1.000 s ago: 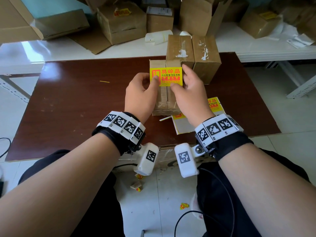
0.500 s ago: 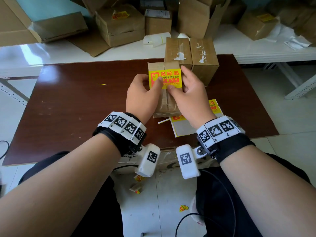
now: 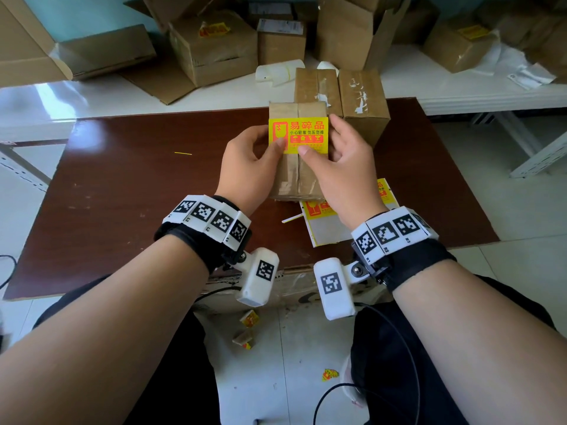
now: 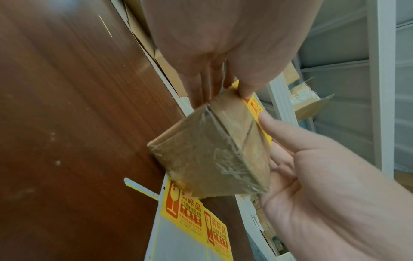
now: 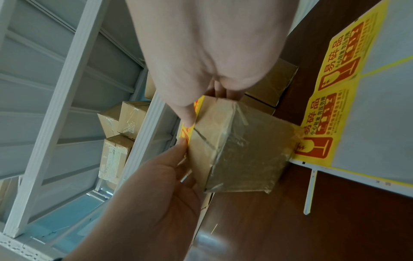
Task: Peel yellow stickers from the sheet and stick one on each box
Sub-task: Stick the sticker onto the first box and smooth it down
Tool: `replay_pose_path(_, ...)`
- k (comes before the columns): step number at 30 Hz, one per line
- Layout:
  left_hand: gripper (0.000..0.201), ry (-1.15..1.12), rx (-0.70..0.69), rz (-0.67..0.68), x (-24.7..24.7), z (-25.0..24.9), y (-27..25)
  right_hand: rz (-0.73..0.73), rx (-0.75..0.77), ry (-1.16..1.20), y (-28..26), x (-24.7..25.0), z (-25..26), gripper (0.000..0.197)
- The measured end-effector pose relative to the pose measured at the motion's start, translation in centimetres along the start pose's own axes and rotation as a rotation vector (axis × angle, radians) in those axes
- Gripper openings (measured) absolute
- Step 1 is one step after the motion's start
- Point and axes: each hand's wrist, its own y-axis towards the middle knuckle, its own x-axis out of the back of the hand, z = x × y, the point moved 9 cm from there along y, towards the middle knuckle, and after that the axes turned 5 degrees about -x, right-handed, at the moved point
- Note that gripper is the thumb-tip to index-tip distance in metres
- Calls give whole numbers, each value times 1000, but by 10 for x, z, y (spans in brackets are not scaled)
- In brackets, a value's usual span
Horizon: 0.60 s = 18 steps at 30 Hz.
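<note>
I hold a small taped cardboard box (image 3: 296,176) tilted above the brown table (image 3: 129,185). A yellow sticker (image 3: 299,134) lies across its top face. My left hand (image 3: 268,139) grips the box's left side, thumb pressing the sticker's lower left corner. My right hand (image 3: 334,142) grips the right side, thumb on the sticker's lower edge. The left wrist view shows the box (image 4: 210,159) and the sticker's edge (image 4: 254,106). The sticker sheet (image 3: 325,222) lies on the table under my right wrist, with several yellow stickers on it (image 5: 335,106).
Two more taped boxes (image 3: 317,87) (image 3: 363,99) stand side by side just behind the held one. A white shelf behind the table carries a label roll (image 3: 276,73) and several open cartons (image 3: 214,47). Sticker scraps (image 3: 248,319) lie on the floor between my knees.
My right thumb has slid onto the sticker's lower edge and the left thumb has shifted a little along its left part. The box stays between both hands.
</note>
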Motion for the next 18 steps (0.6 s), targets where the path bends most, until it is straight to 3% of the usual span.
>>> replay_pose_path(5,30,-24,27,-3,2,7,3,2,28,-39,1,2,4,67)
replay_pose_path(8,25,-34,70,-74,8,9,3,6,11,22,0,1,3,59)
replay_pose_path(11,36,-72,92,-134,14,8,2,-5,46,50,-4,-2,10,57)
replay_pose_path(15,49,-113,90,-154,15,5,0,-32,99,64,-10,-6,15,62)
replay_pose_path(18,49,-72,44,-132,15,1,0,-70,128,-17,-10,-3,14,69)
